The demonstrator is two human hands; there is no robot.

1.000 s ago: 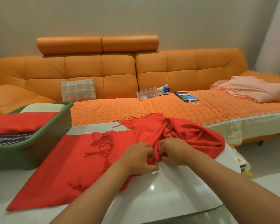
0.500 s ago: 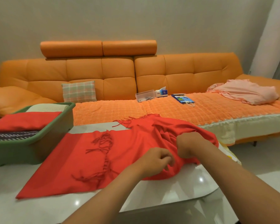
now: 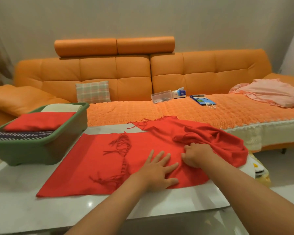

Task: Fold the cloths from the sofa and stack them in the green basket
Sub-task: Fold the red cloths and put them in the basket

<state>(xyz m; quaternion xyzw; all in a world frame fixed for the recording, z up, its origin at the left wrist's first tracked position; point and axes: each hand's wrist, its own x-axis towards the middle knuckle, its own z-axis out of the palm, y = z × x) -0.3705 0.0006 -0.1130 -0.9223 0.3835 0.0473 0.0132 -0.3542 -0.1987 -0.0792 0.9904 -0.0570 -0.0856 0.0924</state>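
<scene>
Head view. Red fringed scarf (image 3: 98, 163): spread across desk (image 3: 41, 214) centre, bunched towards the right edge. Left hand (image 3: 157, 170): flat, fingers splayed, pressing scarf. Right hand (image 3: 197, 155): fingers curled, gripping bunched fold. Green basket (image 3: 41, 150): far-left corner, folded red cloth (image 3: 39, 121) topmost. Pink cloth (image 3: 271, 94): sofa (image 3: 132, 78) seat, right end.

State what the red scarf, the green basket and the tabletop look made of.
Red scarf: soft matte woven fabric, twisted fringe; perhaps wool or acrylic. Green basket: apparently moulded plastic, smooth rounded rim. Tabletop: glossy white, reflecting light spots; stone or glass.
</scene>
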